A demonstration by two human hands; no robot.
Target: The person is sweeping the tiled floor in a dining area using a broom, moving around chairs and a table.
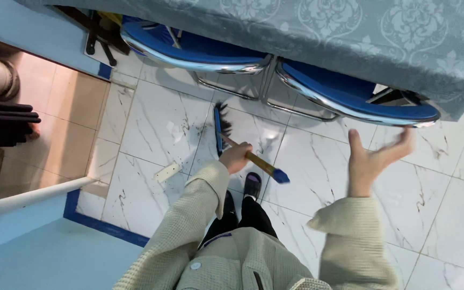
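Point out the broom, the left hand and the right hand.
broom [220, 129]: head view, blue brush head on the floor.
left hand [236, 157]: head view, fist around the handle.
right hand [372, 159]: head view, open palm.

One view only, from a camera on the person's head. It looks steeply down the front of the body: cream jacket [232, 258] fills the lower middle, dark shoe [252, 185] below it on the white marble floor [157, 123]. View tilts forward enough to reach the blue chairs [350, 99] and the edge of the patterned tablecloth [318, 27] along the top. Left hand [236, 157] and right hand [374, 161] sit mid-frame, close to the lens. No second view to compare
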